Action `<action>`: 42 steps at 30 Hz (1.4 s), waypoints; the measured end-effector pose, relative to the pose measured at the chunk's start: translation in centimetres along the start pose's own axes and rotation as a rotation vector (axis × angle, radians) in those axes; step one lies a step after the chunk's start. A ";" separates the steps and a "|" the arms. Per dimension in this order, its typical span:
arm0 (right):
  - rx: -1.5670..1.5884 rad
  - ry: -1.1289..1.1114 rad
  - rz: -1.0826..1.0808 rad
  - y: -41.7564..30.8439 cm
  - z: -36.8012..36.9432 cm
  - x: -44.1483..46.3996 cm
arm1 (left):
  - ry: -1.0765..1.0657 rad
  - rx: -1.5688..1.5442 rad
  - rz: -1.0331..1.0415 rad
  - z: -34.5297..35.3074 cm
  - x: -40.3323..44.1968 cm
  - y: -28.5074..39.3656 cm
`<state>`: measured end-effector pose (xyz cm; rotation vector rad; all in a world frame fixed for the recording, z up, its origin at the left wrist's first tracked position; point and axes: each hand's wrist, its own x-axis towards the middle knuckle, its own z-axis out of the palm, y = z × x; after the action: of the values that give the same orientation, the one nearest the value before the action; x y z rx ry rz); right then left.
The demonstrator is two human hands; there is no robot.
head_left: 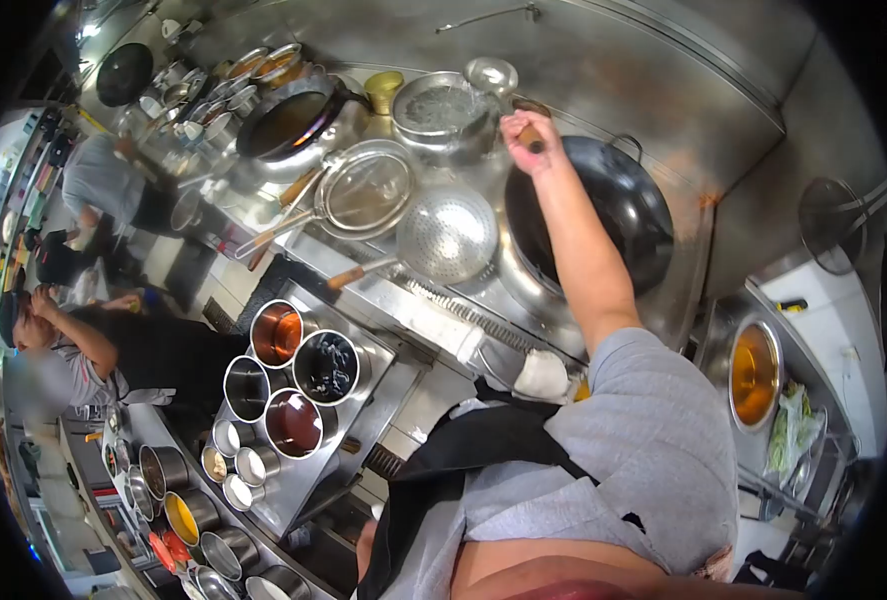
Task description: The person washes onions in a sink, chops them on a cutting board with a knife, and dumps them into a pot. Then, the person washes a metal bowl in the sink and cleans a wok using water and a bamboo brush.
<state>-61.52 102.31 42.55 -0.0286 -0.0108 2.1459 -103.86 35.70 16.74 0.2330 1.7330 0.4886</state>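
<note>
My right hand (531, 140) is closed around the wooden handle of a metal ladle (491, 76), arm stretched out. The ladle's bowl is beside the rim of a pot of clear liquid (438, 106). Just below and right of this hand, a large black wok (618, 205) sits on the range, partly hidden by my forearm. A perforated strainer (447, 236) and a round mesh strainer (366, 188) lie to the left. At the lower edge, beside my black apron, a small patch of skin (365, 548) shows on my left side; the fingers there cannot be made out.
Steel containers of sauces (294, 423) stand on a cart at left. Another dark wok (285, 125) is farther along the range. A co-worker (83, 350) stands at left, another person (113, 180) behind. At right are a bowl of orange liquid (755, 374) and bagged greens (791, 430).
</note>
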 end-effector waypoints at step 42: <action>-2.208 0.736 0.370 8.8 -23.5 -51.0 | -0.206 -0.291 0.593 47.5 4.8 36.8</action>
<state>-40.61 54.66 19.74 -2.0511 -1.9013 1.2148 -62.94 79.66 21.62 0.5719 1.3541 1.0988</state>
